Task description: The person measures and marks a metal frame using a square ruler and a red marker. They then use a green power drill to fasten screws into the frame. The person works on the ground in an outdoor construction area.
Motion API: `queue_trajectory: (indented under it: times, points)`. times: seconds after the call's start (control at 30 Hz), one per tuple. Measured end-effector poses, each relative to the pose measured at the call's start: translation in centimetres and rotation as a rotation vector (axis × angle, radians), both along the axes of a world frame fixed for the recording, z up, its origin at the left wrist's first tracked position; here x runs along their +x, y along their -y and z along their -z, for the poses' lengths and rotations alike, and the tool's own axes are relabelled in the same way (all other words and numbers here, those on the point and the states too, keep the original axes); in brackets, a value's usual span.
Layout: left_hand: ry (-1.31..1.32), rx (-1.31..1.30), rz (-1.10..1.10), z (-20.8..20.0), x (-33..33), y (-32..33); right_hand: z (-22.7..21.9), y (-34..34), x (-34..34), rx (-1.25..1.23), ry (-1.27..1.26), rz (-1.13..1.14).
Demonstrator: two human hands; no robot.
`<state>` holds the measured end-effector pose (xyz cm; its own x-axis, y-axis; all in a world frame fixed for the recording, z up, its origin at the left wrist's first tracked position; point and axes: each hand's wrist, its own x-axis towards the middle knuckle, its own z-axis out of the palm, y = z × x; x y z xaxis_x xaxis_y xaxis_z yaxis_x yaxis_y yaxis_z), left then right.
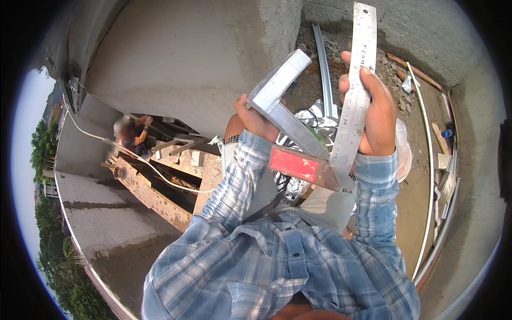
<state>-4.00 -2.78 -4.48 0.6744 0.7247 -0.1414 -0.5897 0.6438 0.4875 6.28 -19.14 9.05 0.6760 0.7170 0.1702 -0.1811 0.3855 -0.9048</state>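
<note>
My left hand (pixel 257 118) is closed around a silver metal channel (pixel 281 80). The channel has a wide box-like upper end, and a narrower arm (pixel 300 128) slants down to the right. A try square with a long steel ruler blade (pixel 356 90) is gripped by my right hand (pixel 380 109), thumb lying across the blade's face. Its red and brown handle (pixel 301 165) points left, below the channel. The channel's lower end meets or lies very close to the square's inner corner; contact cannot be made out. Some fingers of both hands are hidden behind the metal.
Behind my hands lie crumpled silver foil (pixel 293 188), a long metal channel (pixel 323 69) and rubble (pixel 341 50). A white pipe (pixel 428 160) runs along the right. At left, a person (pixel 130 136) is by a wooden plank frame (pixel 152 184), with a pale hose (pixel 154 166) across it.
</note>
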Motion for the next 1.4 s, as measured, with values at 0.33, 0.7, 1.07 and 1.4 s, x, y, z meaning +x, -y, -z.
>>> queue_trajectory:
  times: [0.33,0.7,1.07,1.4]
  points:
    - [0.041,-0.421,0.695,9.3,0.8,9.4,10.6,4.7,1.5,0.269,-0.697,-0.195]
    - [-0.567,-0.215,0.461,17.9,-1.3,4.8,23.0,4.2,-1.4,0.003,-0.623,0.173]
    - [-0.783,1.386,0.090,6.7,-3.7,6.0,26.4,6.1,0.0,0.098,-0.740,0.228]
    - [-0.408,2.166,0.203,7.2,-5.4,10.6,23.3,6.6,-0.2,0.058,-0.797,0.309]
